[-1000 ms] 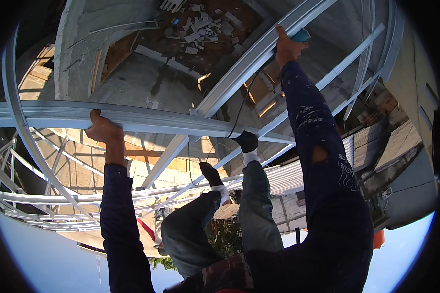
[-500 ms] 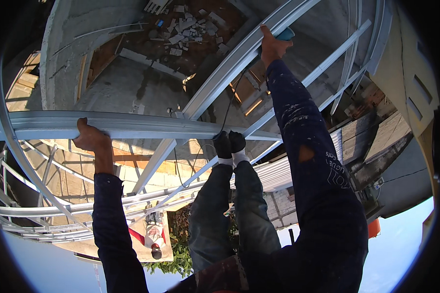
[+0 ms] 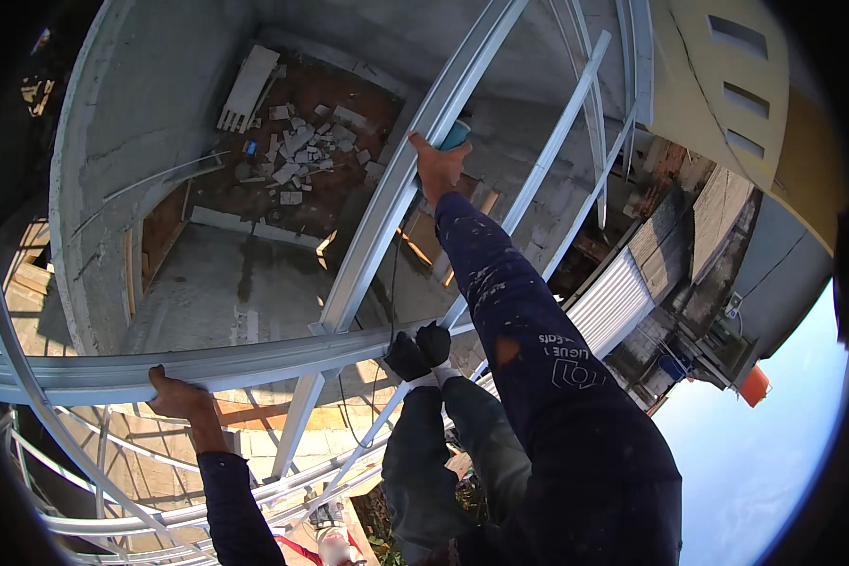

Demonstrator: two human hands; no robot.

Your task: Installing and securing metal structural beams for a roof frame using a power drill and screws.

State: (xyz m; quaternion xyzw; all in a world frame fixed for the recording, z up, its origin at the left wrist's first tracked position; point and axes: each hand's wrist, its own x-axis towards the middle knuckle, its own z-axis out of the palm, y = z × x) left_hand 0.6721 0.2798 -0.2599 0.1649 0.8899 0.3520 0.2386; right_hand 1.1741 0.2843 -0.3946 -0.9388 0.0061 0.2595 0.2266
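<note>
At the left, my left hand (image 3: 179,394) is closed on the lower edge of a long grey metal beam (image 3: 255,370) that crosses below the middle of the view. My right hand (image 3: 437,168) is stretched far forward, its thumb against a second metal beam (image 3: 375,236) running diagonally away. A teal rounded object (image 3: 456,135) shows beside that hand's fingers, which seem wrapped round it; most of it is hidden and I cannot tell its kind. My black shoes (image 3: 419,350) rest at the crossing beam, near where the two beams meet. A thin black cable (image 3: 345,406) hangs below.
Far below lie a concrete floor (image 3: 193,292) and a heap of rubble (image 3: 297,156) between grey walls (image 3: 113,179). More thin metal bars (image 3: 557,123) run at the right, and curved ones (image 3: 42,396) at the left. Another person (image 3: 333,545) is lower down near the bottom edge.
The view has shifted, so the beams and my left hand appear lower, and my right hand lower and further left. Both hands stay at about the same places on their beams.
</note>
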